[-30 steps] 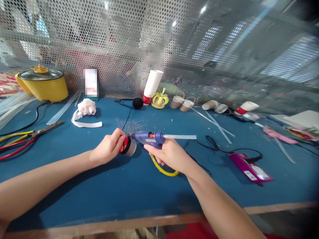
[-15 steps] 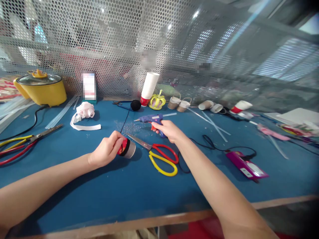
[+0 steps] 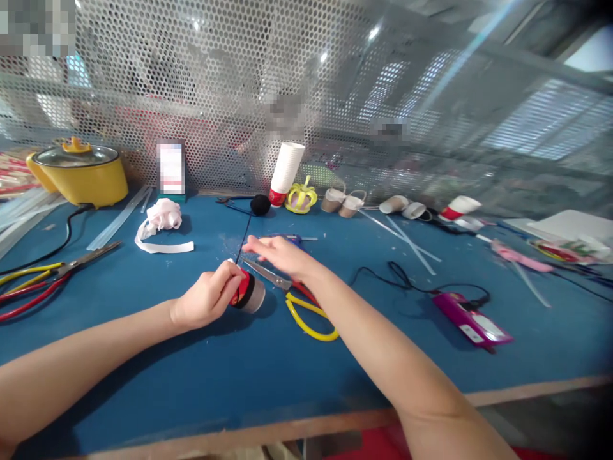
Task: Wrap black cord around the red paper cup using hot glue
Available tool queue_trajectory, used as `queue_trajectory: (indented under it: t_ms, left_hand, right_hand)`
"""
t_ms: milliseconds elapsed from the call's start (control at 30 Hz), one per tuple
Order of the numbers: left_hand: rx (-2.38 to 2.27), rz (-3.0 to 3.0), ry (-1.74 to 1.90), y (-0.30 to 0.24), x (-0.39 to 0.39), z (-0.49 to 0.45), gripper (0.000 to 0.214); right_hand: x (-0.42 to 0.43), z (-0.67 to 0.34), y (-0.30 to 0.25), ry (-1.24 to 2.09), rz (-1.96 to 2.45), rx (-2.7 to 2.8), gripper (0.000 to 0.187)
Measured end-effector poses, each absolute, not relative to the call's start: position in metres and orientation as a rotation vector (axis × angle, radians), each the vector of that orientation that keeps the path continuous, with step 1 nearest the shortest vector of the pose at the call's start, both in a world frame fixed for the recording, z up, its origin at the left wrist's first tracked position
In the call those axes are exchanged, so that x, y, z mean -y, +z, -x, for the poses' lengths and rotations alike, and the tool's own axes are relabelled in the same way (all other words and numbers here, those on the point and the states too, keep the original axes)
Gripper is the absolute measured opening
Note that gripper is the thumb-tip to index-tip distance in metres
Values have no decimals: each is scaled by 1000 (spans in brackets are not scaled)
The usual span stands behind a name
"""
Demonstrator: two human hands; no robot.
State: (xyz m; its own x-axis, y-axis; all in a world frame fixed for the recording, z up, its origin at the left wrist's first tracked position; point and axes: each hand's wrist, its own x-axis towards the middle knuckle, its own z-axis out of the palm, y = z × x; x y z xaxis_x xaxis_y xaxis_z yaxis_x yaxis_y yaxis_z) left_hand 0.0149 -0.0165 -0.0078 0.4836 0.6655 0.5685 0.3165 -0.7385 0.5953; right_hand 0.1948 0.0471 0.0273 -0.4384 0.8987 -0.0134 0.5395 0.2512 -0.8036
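My left hand (image 3: 207, 298) is closed around a small red paper cup (image 3: 249, 291) with a black band of yarn about it; its pale end faces right. A black strand runs from the cup back to a ball of black yarn (image 3: 260, 204). My right hand (image 3: 280, 254), empty with its fingers stretched out, hovers over the blades of the scissors (image 3: 312, 322) with red and yellow handles, just right of the cup. Behind that hand lies a blue hot glue gun (image 3: 294, 240), mostly hidden, its clear glue stick poking out to the right.
Another pair of scissors (image 3: 57, 273) and a crumpled white ribbon (image 3: 165, 215) lie left. Along the back stand a yellow electric pot (image 3: 90, 179), a phone (image 3: 171, 167), stacked paper cups (image 3: 287, 165) and a yellow crown-like piece (image 3: 301, 197). A purple power strip (image 3: 472, 319) sits right.
My right hand has let go of the glue gun, which now lies on the table, and has moved left and nearer to the cup. My left hand still holds the cup.
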Motion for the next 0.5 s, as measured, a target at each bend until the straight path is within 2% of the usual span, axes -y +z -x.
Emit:
queue_trajectory:
  t_ms: [67, 133, 233, 500]
  left_hand:
    - [-792, -2333, 1142, -8, 17, -14, 9]
    - [-775, -2317, 1132, -8, 17, -13, 9]
    - [-855, -2198, 1138, -11, 17, -13, 12]
    - [-1075, -1848, 1120, -13, 13, -17, 21]
  right_hand:
    - [-37, -178, 29, 1300, 1169, 1908, 37]
    - [-31, -170, 31, 1352, 1103, 1731, 27]
    - [-27, -174, 36, 1274, 1054, 1590, 20]
    - [-23, -191, 46, 1047, 1057, 1580, 20]
